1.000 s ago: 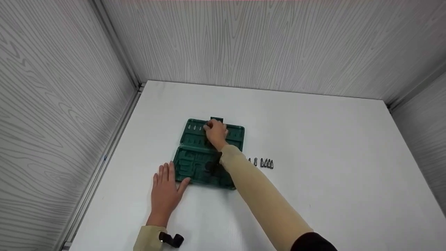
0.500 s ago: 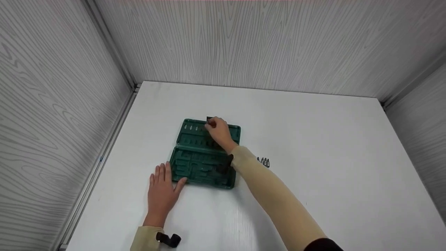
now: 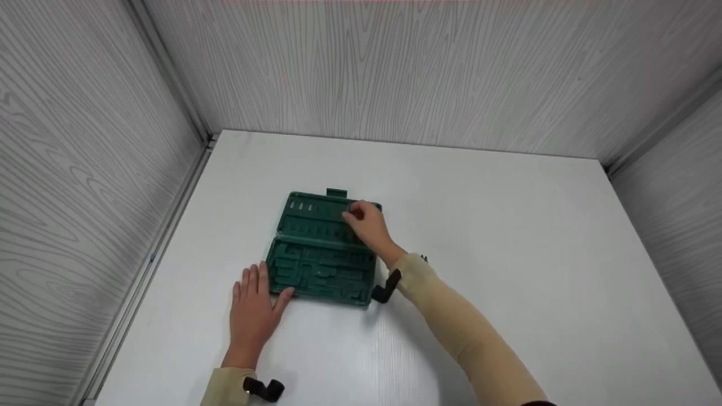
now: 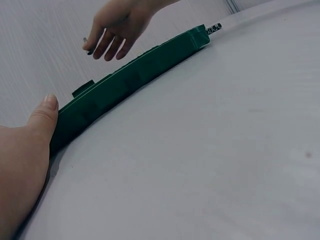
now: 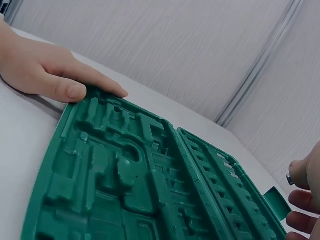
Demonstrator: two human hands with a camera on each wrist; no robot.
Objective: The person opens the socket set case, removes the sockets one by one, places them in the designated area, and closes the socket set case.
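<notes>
Left hand [image 3: 252, 316]: lay flat between the left edge of the white table [image 3: 524, 270] and the open green case [image 3: 321, 274], fingers straight, touching the case's near left corner and gripping nothing; it had stayed put over the last second.
Green case: lay open, nearer the table's left edge than its right, with its latch [image 3: 337, 193] towards the far edge.
Seated bits [image 3: 300, 206]: three pale pieces sat at the left end of the far row, the same count as a second earlier.
Right hand [image 3: 369, 224]: had just shifted from the latch towards the table's right edge and hovered over the case, thumb and finger pinching a small metal piece [image 5: 290, 180].
Meaning: that piece appeared to be mid-transfer, out of any slot.
Loose bits [image 3: 424, 259]: lay right of the case; the sleeve [image 3: 479, 338] now hid all but a few tips in the head view.
</notes>
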